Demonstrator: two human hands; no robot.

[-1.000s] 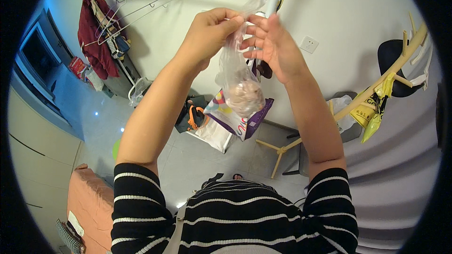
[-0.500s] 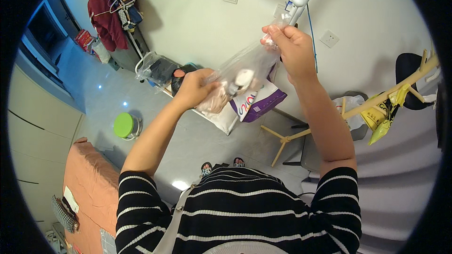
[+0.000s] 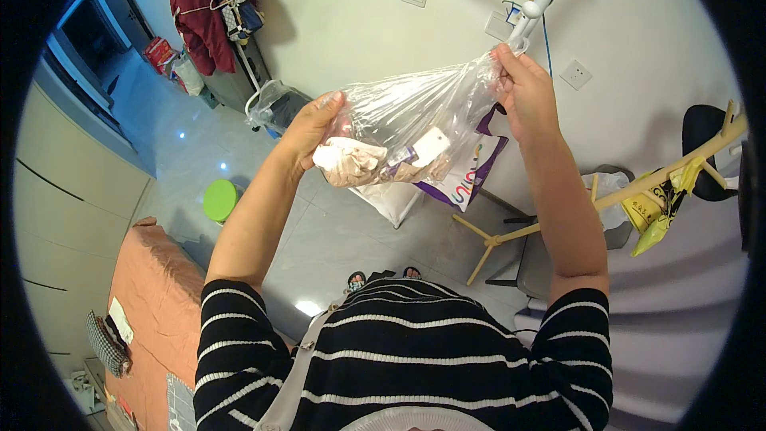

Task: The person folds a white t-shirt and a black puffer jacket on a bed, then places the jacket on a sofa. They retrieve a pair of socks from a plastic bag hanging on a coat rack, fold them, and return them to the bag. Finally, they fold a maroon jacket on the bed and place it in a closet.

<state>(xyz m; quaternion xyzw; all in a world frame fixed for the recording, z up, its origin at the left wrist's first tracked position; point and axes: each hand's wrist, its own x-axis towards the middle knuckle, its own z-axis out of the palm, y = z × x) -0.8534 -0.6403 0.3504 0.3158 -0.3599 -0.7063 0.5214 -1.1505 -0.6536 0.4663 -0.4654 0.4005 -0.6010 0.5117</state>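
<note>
- In midair: clear plastic bag (image 3: 411,116), stretched.
- Left hand (image 3: 313,128) clamped on its lower left side.
- Right hand (image 3: 527,96) clamped on its upper right end.

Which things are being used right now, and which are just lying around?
Being used:
left hand
right hand
clear plastic bag
beige bundle inside it

Just around:
green stool
maroon garment
purple-and-white bag
wooden coat stand

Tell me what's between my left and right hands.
In the head view, a clear plastic bag stretches from your left hand to your right hand, with bunched beige contents.
</note>
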